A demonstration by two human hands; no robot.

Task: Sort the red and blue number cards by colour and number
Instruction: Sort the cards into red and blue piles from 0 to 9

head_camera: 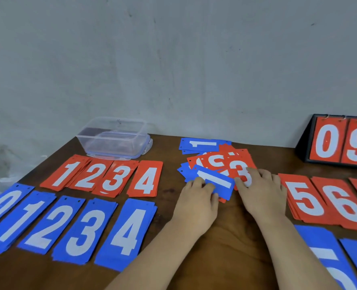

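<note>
A loose heap of mixed red and blue number cards (212, 162) lies mid-table. My left hand (196, 203) grips a blue card numbered 1 (217, 181) at the heap's near edge. My right hand (261, 193) rests on a red card numbered 3 (239, 167), fingers laid over its lower part. Sorted red piles 1 to 4 (104, 176) sit at the left, with blue piles 0 to 4 (68, 225) in front of them. Red piles 5, 6 and a further one (324, 199) lie at the right, blue piles (328, 254) below them.
A clear plastic box (116, 138) stands at the back left of the brown table (230, 243). A flip scoreboard showing red 0 and 9 (341, 143) stands at the back right. A grey wall runs behind the table.
</note>
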